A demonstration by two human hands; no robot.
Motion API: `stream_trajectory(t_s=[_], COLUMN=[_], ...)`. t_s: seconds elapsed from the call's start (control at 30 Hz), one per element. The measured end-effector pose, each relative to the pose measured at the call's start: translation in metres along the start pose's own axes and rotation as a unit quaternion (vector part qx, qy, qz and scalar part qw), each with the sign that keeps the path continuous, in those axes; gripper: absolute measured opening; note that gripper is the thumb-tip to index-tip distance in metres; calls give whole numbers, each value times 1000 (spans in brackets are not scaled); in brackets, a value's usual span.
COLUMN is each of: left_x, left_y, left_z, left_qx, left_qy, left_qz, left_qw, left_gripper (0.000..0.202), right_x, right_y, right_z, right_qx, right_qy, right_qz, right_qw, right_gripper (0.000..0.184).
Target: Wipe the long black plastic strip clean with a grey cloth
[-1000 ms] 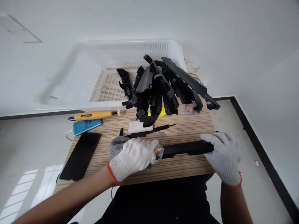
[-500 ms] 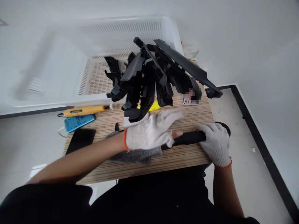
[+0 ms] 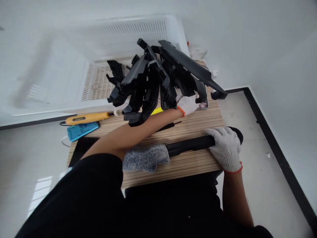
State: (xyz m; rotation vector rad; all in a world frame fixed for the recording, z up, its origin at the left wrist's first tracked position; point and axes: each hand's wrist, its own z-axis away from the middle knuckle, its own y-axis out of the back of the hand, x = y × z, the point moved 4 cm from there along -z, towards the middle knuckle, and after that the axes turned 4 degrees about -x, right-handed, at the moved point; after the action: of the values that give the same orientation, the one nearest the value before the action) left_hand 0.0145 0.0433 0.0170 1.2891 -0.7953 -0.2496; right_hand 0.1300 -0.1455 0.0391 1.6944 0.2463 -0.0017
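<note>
Black plastic trim strip [image 3: 189, 145] lies across near edge of wood-slat bench [image 3: 198, 124], one end tucked into grey knit sleeve [image 3: 145, 158]. Your right hand [image 3: 226, 145], white-gloved, fingers wrapped over strip's right end. Your left hand [image 3: 187, 104] reaches under pile of black plastic parts [image 3: 158, 79] spilling from white basket [image 3: 74, 72]; its fingers hidden, grip cannot be told. Yellow-handled tool [image 3: 86, 118], blue phone [image 3: 83, 130] at left.

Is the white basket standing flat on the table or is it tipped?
Tipped: the white basket shows its slatted bottom toward the camera, like a wall.
</note>
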Motion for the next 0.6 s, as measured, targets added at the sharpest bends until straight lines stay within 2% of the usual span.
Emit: stream_trajectory(t_s=[0.1,0.23,0.43,0.6], left_x=[-10,-18,-18,-11], left_y=[-5,-9,-10,-4], left_z=[-21,-28,-27,-9], left_qx=[-30,-39,-38,5], left_qy=[39,74,72,47], left_qz=[-8,-17,-11,33], left_qw=[999,996,997,998], left_gripper=[44,44,43,42], right_x=[0,-1,-2,-1], right_y=[0,1,1,1], right_z=[-1,-2,-2,-2], right_qx=[-3,-3,-3,1], right_qy=[-3,-2,-2,-1], right_qz=[-3,-5,-5,-8], right_qw=[1000,1000,1000,1000], right_gripper=[32,32,33,34])
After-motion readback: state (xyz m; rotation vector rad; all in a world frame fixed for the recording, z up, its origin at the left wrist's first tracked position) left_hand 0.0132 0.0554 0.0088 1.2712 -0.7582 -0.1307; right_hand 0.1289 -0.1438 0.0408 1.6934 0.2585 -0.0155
